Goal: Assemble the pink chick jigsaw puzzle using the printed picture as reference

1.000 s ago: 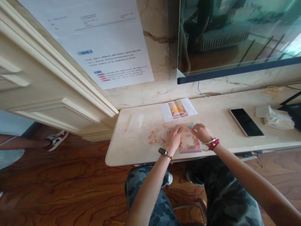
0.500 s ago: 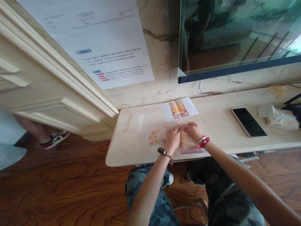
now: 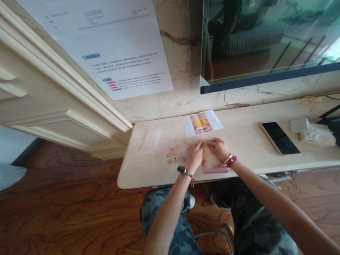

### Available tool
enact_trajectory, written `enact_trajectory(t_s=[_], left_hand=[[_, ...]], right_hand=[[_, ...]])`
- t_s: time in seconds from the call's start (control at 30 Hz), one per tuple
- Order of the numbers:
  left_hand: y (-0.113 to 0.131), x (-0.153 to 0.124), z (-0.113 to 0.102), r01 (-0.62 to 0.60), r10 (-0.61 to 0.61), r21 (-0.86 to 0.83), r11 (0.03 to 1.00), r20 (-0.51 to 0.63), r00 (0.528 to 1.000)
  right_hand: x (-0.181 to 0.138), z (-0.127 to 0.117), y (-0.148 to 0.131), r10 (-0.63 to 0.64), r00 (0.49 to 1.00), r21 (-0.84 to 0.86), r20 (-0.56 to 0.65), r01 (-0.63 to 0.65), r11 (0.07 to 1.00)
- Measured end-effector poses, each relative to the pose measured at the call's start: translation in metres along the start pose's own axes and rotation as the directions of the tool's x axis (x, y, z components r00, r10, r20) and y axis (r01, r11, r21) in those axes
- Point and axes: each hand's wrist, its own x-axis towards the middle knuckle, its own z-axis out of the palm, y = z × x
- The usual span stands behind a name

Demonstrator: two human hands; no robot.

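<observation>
A partly assembled jigsaw puzzle (image 3: 211,161) with a pink-purple border lies near the table's front edge, under and between my hands. My left hand (image 3: 194,156) covers its left side, fingers bent together with the tips at its upper part. From the other side my right hand (image 3: 219,148) rests on the upper right, its closed fingertips almost meeting the left ones. Whatever is pinched there is too small and covered to make out. Loose orange-pink puzzle pieces (image 3: 172,154) are scattered left of my left hand. Behind the puzzle lies a creased paper with a printed yellow picture (image 3: 202,123).
A phone (image 3: 279,138) and a plastic-wrapped tissue pack (image 3: 316,132) lie on the table (image 3: 145,156) to the right. A screen (image 3: 265,46) hangs above the back edge. A printed sheet (image 3: 111,53) is on the wall, beside a cream door panel (image 3: 61,124).
A person's leg and shoe at the far left have gone out of view. My hands stay at the puzzle's upper part, with only slight finger movement. The view has shifted slightly.
</observation>
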Motion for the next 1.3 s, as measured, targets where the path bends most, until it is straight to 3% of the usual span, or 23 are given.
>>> enact_trajectory(t_s=[0.7, 0.97, 1.13, 1.23, 1.3], left_hand=[[-0.006, 0.002, -0.004, -0.064, 0.064, 0.019, 0.998, -0.003, 0.998], [-0.006, 0.000, 0.003, -0.084, 0.085, 0.058, 0.995, -0.014, 0.996], [-0.003, 0.006, 0.004, -0.076, 0.076, 0.034, 0.997, 0.010, 0.997], [-0.007, 0.011, 0.000, -0.073, 0.073, -0.053, 0.996, 0.003, 0.997], [-0.011, 0.014, -0.002, -0.070, 0.069, -0.131, 0.989, -0.011, 0.998]], right_hand=[[-0.002, 0.001, 0.000, -0.074, 0.997, -0.075, -0.012, 0.073, 0.994], [-0.001, -0.014, -0.010, -0.146, 0.970, -0.285, 0.193, 0.197, 0.938], [0.003, -0.020, -0.018, -0.208, 0.938, -0.322, 0.277, 0.295, 0.900], [0.004, -0.021, -0.008, -0.195, 0.954, -0.257, 0.226, 0.251, 0.933], [-0.001, -0.023, 0.003, -0.139, 0.984, -0.179, 0.108, 0.156, 0.971]])
